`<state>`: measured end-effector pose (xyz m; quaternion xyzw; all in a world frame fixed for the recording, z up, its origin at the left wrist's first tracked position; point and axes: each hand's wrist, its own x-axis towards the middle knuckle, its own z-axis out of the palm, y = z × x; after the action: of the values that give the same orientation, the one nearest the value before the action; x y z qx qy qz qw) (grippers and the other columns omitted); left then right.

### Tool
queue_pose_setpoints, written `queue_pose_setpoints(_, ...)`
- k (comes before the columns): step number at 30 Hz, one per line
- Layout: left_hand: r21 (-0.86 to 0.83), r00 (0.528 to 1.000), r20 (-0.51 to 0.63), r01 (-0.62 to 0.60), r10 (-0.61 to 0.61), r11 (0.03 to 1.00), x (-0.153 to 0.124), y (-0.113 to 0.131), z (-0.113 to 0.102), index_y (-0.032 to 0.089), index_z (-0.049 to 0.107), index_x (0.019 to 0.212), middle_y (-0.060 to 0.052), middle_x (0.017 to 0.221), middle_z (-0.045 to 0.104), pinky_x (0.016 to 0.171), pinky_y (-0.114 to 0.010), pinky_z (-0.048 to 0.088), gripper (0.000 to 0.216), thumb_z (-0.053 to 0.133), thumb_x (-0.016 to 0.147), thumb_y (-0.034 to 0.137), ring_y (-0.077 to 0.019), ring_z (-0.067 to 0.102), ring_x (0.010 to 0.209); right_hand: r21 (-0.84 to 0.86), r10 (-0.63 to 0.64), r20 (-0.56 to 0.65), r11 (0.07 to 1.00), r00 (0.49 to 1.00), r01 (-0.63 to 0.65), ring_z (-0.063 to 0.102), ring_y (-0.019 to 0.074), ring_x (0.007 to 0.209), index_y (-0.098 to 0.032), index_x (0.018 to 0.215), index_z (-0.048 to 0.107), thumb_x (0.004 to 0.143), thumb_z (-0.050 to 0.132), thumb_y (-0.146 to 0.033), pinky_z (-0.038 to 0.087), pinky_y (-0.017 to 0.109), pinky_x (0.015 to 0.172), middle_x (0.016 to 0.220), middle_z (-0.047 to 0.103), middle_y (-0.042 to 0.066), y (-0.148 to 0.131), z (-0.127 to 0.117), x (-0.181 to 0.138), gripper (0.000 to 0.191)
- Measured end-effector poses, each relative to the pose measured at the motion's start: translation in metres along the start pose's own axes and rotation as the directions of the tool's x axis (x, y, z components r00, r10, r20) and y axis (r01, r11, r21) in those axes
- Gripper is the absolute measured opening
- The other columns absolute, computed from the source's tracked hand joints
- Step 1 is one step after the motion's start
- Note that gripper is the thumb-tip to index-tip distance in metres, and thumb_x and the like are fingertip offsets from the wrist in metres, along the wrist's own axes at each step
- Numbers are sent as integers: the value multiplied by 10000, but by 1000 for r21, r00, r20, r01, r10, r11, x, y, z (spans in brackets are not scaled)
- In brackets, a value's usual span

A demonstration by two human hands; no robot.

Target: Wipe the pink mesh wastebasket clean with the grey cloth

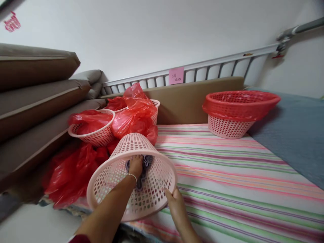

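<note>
Well, the clearest writing is on a pink card (176,75) fixed to the white railing (222,69) at the back: its upper line looks like "S11" or "511" by hand, and a shorter line beneath is too small to read surely. A red marking (12,22) on the white wall (152,33), far up at left, cannot be made out. Below, a pink perforated basket (175,170) lies tipped on its side on a striped sheet (227,162), its mouth turned toward the person. The right hand (174,199) grips the rim at the right, thumb and fingers closed narrowly around the edge. The left hand (136,165), a thin bracelet (132,175) at its wrist, reaches deep inside, its fingers touching a dark, patterned cloth (147,163) with pale wavy edging; whether they are closed on it I cannot tell. The cloth sits within the basket, toward its bottom end. Just behind, red plastic bags (136,118) bunch beside another pink basket (101,137), itself partly draped in red plastic. Well apart to the right, a basket, pink below (229,127) and red above, stands upright next to a blue-grey cover (291,131). Thick cushions (37,67) are stacked at left.
</note>
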<state>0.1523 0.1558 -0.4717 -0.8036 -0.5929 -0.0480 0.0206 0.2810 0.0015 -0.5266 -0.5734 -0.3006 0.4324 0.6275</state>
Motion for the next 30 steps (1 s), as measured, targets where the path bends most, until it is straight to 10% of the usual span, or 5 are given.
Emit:
queue_pose_setpoints(10,-175,1000,27,-5,10,985,19,-12,27,174,602,1101,-66,1110,630,917,-413,411,261,548,847,203,-222,561,1048,65,42,-60,997,997,-38,648,251,819,-151,992,614,667,607,-398,497,333,725,909,708,86,7,2,8,408)
queue_pose_setpoints(22,-428,954,-29,-280,297,859,-148,36,0,258,626,1082,-71,1064,618,871,-342,416,425,588,677,133,-244,533,992,-73,2,-62,997,998,-6,640,240,822,-167,952,619,731,542,-557,468,289,674,847,703,66,-3,-4,4,455)
queue_pose_setpoints(30,-296,952,84,-259,296,919,-111,33,-7,235,658,940,-56,923,648,776,-289,443,210,561,756,202,-212,581,876,-229,-118,-107,969,987,91,623,249,749,-180,867,600,676,512,-525,448,320,669,752,679,57,-27,-24,23,405)
